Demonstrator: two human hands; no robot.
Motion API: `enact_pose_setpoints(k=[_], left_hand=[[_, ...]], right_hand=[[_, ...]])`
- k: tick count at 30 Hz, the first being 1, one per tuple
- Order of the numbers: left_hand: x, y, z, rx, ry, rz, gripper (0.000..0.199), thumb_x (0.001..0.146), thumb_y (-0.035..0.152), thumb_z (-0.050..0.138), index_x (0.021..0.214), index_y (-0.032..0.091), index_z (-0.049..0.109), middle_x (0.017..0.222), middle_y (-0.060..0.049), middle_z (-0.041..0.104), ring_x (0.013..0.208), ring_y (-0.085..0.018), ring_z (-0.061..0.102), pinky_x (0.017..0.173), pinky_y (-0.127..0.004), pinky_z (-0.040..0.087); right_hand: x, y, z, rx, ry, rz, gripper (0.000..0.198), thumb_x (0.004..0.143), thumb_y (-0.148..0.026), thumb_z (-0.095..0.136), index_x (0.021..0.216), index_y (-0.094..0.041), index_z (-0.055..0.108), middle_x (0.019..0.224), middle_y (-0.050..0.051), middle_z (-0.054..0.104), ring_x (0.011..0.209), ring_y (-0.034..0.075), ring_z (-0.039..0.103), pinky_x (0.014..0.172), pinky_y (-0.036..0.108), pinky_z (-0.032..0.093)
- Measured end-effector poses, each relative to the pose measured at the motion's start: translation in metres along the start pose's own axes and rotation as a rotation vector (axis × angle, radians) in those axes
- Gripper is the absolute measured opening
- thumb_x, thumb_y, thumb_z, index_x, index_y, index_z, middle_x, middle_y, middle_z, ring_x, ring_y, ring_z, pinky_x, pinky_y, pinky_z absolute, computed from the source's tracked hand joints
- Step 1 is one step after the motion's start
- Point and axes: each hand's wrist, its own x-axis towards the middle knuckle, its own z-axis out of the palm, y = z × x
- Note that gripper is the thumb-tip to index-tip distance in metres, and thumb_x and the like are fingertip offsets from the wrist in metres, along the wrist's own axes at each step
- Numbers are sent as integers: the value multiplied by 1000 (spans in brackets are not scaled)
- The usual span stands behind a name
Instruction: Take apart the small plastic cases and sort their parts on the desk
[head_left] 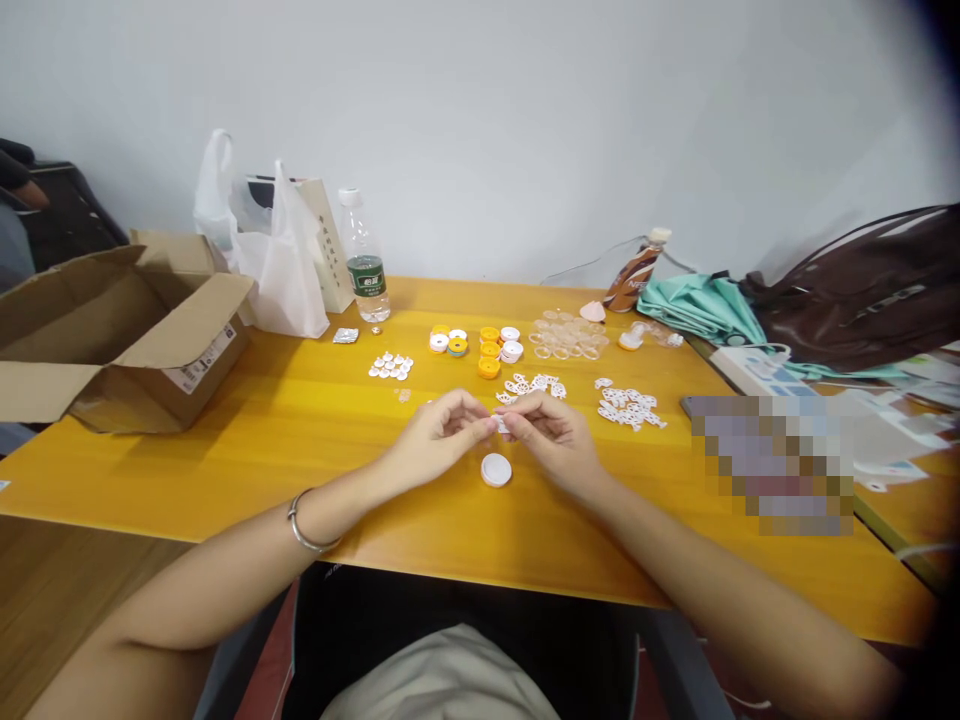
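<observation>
Fingertips of my left hand (454, 428) and my right hand (549, 432) meet over the table, pinching a small white plastic piece (502, 424) between them. Its exact shape is mostly covered by the fingers. Just below lies a round white cap-like part (496, 470), flat on the wood. Past my right hand spread flat white cut-out pieces (531, 387), with a second pile of white cut-outs (631, 407) farther right. Small white round parts (391, 367) lie in a group beyond my left hand. Orange and white round cases (489, 350) are stacked behind.
Clear plastic rings (568, 335) lie at the back. An open cardboard box (187, 350) and a white plastic bag (281, 270) stand left, by a water bottle (367, 260). On the right are a brown drink bottle (637, 270), teal cloth (690, 312) and dark bag (855, 290).
</observation>
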Motion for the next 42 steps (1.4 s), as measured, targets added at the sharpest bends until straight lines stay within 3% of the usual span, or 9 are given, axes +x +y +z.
enact_pose_setpoints(k=[3, 7, 21, 29, 36, 42], left_hand=[[-3, 2, -1, 252, -51, 46, 31, 87, 38, 44, 72, 13, 56, 69, -3, 61, 65, -11, 57, 64, -24, 44], [-6, 4, 1, 390, -92, 90, 32, 91, 34, 37, 71, 14, 54, 66, -1, 57, 63, -11, 53, 63, -23, 41], [-6, -1, 7, 171, -132, 75, 33, 92, 38, 31, 73, 16, 46, 66, 1, 45, 61, -10, 42, 61, -23, 38], [-10, 1, 8, 26, -166, 86, 35, 89, 44, 36, 70, 16, 44, 66, -1, 49, 59, -10, 45, 58, -23, 39], [-8, 0, 5, 104, -111, 118, 34, 91, 40, 33, 69, 16, 42, 63, 2, 43, 58, -9, 42, 59, -23, 37], [-6, -2, 5, 330, -32, 194, 32, 92, 37, 31, 71, 17, 43, 64, 1, 44, 61, -11, 40, 60, -24, 35]], right_hand=[[0, -2, -1, 51, -20, 29, 17, 78, -34, 61, 72, -20, 55, 64, -2, 60, 59, 10, 57, 57, 24, 47], [-3, -1, 1, 148, -57, 72, 17, 80, -31, 59, 70, -20, 52, 62, -3, 57, 58, 10, 55, 56, 23, 46], [-3, 7, 3, 288, 4, 159, 20, 77, -34, 59, 67, -19, 52, 59, -3, 58, 51, 10, 54, 50, 23, 45], [-9, -13, 4, 171, -39, 116, 22, 78, -38, 59, 91, -21, 58, 58, -3, 60, 49, 10, 57, 47, 22, 46], [-7, -9, 5, 85, 3, 114, 17, 79, -36, 58, 86, -21, 55, 59, -3, 61, 51, 10, 58, 49, 21, 47], [-2, -5, 7, 122, -12, 172, 24, 74, -41, 63, 78, -19, 54, 60, -2, 60, 53, 10, 57, 51, 22, 47]])
